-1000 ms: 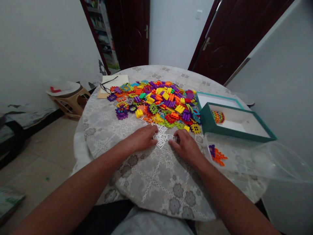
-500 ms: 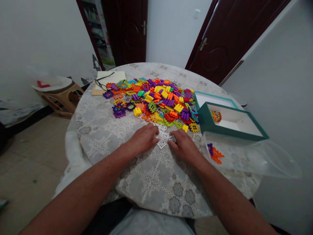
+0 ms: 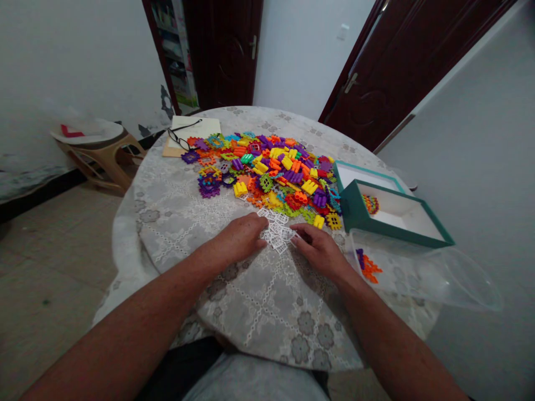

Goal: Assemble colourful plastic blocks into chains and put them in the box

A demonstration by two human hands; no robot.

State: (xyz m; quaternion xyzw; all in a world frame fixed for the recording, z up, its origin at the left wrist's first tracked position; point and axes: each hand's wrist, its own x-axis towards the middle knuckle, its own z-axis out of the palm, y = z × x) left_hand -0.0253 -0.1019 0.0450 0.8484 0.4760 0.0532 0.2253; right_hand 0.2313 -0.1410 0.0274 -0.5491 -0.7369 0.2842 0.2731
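Two bare hands lie on a round table (image 3: pixel 175 223) spread with a grey lace cloth (image 3: pixel 267 312), and the scene runs from left to right as follows; at the far left a small stool (image 3: pixel 104 156) stands on the floor beside the table, well apart from the hands; on the far left part of the cloth a notebook (image 3: pixel 196 131) lies flat with a pair of glasses (image 3: pixel 179 139) resting on its near edge; just right of it a wide heap of coloured blocks (image 3: pixel 271 172) covers the far middle of the table; at the near edge of that heap sits a small cluster of white grid pieces (image 3: pixel 276 234), flat on the cloth between the two hands; the left hand (image 3: pixel 240 239) rests palm down with its fingers held loosely together, the tips touching the left side of the white pieces; the right hand (image 3: pixel 320 250) lies palm down on the other side, fingers slightly curled, the forefinger and thumb at the right edge of the cluster, though whether they pinch a piece I cannot tell; further right a green box (image 3: pixel 355 209) stands open with a small striped block stack inside; near it, at the right edge, a clear plastic bag (image 3: pixel 418 273) lies on the cloth with a few orange and purple blocks in it.
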